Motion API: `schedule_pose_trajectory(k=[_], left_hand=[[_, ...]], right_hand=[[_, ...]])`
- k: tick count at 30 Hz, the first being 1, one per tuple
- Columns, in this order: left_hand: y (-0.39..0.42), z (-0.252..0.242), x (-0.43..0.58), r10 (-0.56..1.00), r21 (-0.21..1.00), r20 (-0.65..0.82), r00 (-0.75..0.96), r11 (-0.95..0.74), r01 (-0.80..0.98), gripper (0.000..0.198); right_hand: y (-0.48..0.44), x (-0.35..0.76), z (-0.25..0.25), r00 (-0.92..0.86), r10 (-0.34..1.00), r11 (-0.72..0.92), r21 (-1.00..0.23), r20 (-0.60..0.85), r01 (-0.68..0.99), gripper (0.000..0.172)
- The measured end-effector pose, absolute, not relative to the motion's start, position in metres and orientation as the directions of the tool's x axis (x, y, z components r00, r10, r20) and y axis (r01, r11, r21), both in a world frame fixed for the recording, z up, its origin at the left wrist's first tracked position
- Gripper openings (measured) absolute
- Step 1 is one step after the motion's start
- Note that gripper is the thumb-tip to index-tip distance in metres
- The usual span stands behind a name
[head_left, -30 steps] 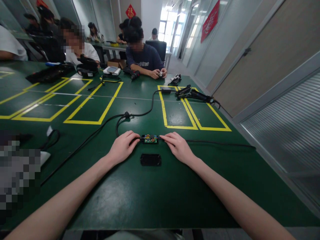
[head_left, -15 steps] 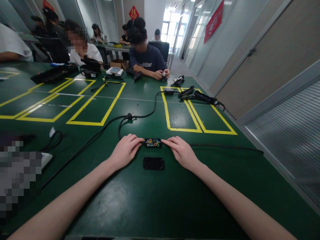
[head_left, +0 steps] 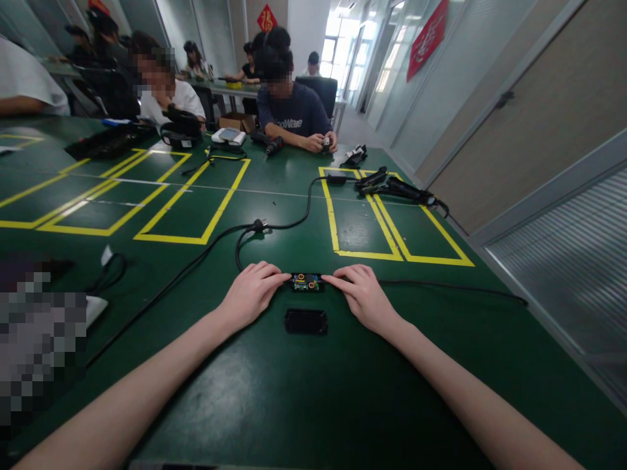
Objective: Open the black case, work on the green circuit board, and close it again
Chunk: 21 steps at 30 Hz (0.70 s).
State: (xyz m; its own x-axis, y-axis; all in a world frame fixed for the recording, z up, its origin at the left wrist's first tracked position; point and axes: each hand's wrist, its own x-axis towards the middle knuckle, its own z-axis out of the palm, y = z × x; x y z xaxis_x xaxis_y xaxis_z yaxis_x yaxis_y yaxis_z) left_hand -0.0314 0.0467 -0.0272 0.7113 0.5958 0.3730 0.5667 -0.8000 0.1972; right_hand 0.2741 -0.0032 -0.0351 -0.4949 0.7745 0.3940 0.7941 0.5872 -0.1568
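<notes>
A small black case with a circuit board inside lies open on the green table. The fingertips of my left hand are at its left end, where a black cable leads off. From the other side, my right hand touches its right end, with another cable running out to the right. Both hands have their fingers pressed together, thumbs underneath; whether they pinch the cable ends is hard to tell. Just below the case, a black rectangular cover lies flat.
Beyond the hands a plug rests on its cable. Yellow tape frames mark the table. Black tools lie at the far right, and a drill near a seated person. A blurred-out object sits at left.
The whole view has shifted slightly, so the table and things appear a little further right. Both hands stay at the ends of the case.
</notes>
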Motion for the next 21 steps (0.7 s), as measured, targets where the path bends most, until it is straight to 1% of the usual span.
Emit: schedule_pose_trajectory(k=[4, 7, 12, 16, 21], left_hand=[[0.0479, -0.0278, -0.0293, 0.596, 0.201, 0.371, 0.712, -0.801, 0.564, 0.034], [0.0483, -0.0278, -0.0268, 0.602, 0.223, 0.362, 0.712, -0.797, 0.561, 0.037], [0.0474, -0.0258, -0.0242, 0.609, 0.243, 0.343, 0.715, -0.793, 0.559, 0.036], [0.0454, -0.0237, -0.0237, 0.602, 0.232, 0.321, 0.731, -0.798, 0.556, 0.039], [0.0416, -0.0215, -0.0228, 0.601, 0.214, 0.314, 0.735, -0.799, 0.562, 0.04]], right_hand=[[-0.0024, 0.2747, -0.0346, -0.511, 0.767, 0.591, -0.119, 0.389, 0.798, 0.054], [-0.0016, 0.2738, -0.034, -0.528, 0.755, 0.609, -0.118, 0.389, 0.784, 0.055], [-0.002, 0.27, -0.0318, -0.534, 0.72, 0.65, -0.161, 0.444, 0.742, 0.039], [-0.0041, 0.2674, -0.0304, -0.534, 0.698, 0.672, -0.181, 0.477, 0.718, 0.035], [-0.0063, 0.2669, -0.0314, -0.548, 0.673, 0.687, -0.145, 0.496, 0.712, 0.031]])
